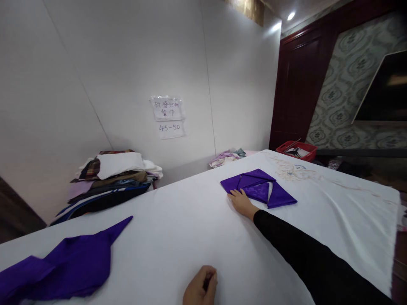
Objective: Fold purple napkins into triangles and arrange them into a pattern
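Observation:
A purple napkin (254, 191), folded into an angular shape with pointed corners, lies on the white tablecloth (178, 228). At its near left edge rests my right hand (243, 204), with its fingers stretched out and the fingertips touching the cloth. My left hand (200, 288) is low in the middle of the view, over the tablecloth and apart from the napkin. Its fingers are curled in toward the thumb, and nothing shows between them. Another purple cloth (76, 264) lies loosely spread at the left, one corner pointing toward the back.
A pile of folded clothes (119, 178) stands behind the table on the left. More cloths (224, 159) lie by the white wall, and a red basket (308, 153) is at the back right. Handwritten paper signs (168, 109) hang on the wall.

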